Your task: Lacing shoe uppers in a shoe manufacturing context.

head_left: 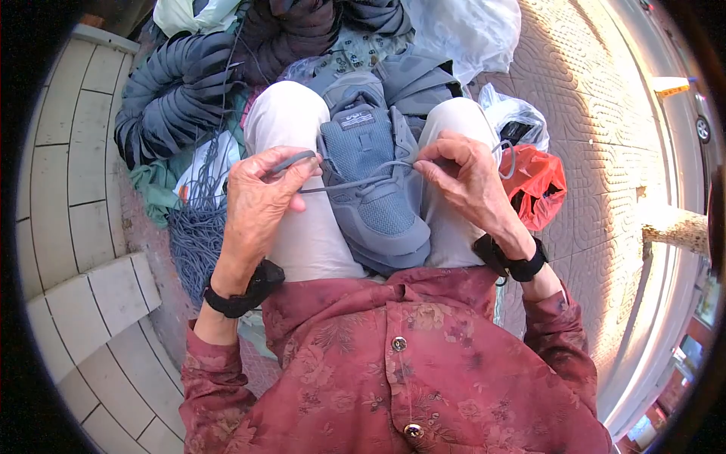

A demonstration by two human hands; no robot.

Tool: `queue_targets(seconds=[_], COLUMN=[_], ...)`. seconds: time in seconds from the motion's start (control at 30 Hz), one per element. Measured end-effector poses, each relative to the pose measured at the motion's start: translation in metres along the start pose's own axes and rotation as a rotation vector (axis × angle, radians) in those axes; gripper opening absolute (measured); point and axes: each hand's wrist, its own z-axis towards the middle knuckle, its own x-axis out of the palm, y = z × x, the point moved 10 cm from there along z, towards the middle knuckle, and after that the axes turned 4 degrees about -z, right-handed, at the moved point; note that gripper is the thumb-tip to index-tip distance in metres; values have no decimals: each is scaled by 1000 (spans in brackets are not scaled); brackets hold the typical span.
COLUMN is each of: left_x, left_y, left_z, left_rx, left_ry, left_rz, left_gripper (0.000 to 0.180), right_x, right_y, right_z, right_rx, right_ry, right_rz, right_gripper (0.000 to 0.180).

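A grey-blue shoe upper (383, 213) lies between my knees, toe toward me, with its mesh tongue (357, 149) facing up. One grey shoelace (344, 186) crosses low over the tongue, through the lowest eyelets. My left hand (268, 189) pinches one end of the lace between thumb and forefinger, left of the shoe. On the other side my right hand (465, 178) pinches the lace close to the eyelet edge, and a loop of it hangs beyond the knuckles. The lace is drawn fairly straight between both hands. More grey uppers (423, 83) lie just behind this one.
A tangled heap of grey laces (200, 234) lies at my left. Behind it are ring-shaped stacks of dark shoe parts (178, 98). A red plastic bag (535, 185) and a clear bag (522, 113) stand on the paving at my right. A tiled wall (83, 166) borders the left.
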Motion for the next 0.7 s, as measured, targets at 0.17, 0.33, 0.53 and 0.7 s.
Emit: queue_targets(seconds=[0.17,0.33,0.53,0.7], left_x=[2,12,9,0], left_y=[15,18,14,13], left_z=[5,5,-3,-12], left_rx=[-96,-65,-38,50], left_ry=[22,59,-8,-80], left_rz=[-149,-170,53,165], left_gripper=[19,21,21,16], right_x=[2,5,9,23], right_y=[8,3,9,29], right_z=[2,4,11,15], right_rx=[-66,-46,-73,-233], right_ry=[45,3,24,16], right_rz=[77,2,-52,-204], right_gripper=[8,11,13,8])
